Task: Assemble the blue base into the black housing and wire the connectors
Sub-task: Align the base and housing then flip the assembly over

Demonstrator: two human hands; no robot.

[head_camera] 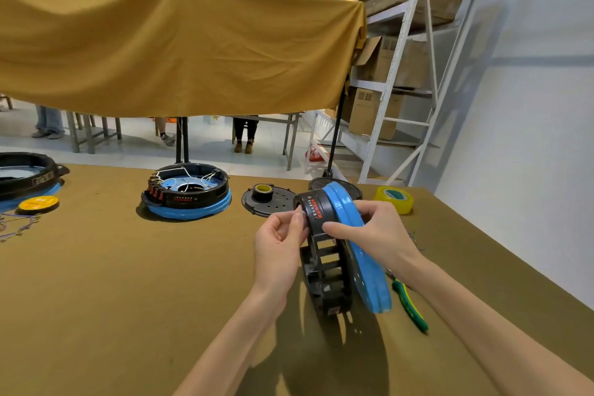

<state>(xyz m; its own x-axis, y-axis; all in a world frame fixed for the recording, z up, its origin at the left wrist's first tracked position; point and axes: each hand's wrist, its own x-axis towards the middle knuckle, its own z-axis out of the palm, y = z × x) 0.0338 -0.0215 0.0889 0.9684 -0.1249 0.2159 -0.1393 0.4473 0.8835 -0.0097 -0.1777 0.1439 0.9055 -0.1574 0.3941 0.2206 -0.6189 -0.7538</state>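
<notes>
I hold a black ring-shaped housing (pixel 324 270) on edge above the table, with a blue base (pixel 366 264) seated against its right side. My left hand (pixel 279 241) pinches the housing's left rim near its red label. My right hand (pixel 373 231) grips across the top, thumb on the black wall and fingers curled over the blue rim. Open slots show along the housing's side wall. No wires are visible on this unit.
Another black housing on a blue base with wires (pixel 186 191) sits at centre back. A third unit (pixel 25 175) and a yellow disc (pixel 38 203) lie far left. A perforated black plate with a tape roll (pixel 265 198), yellow tape (pixel 394 199) and green-handled pliers (pixel 409 305) lie nearby.
</notes>
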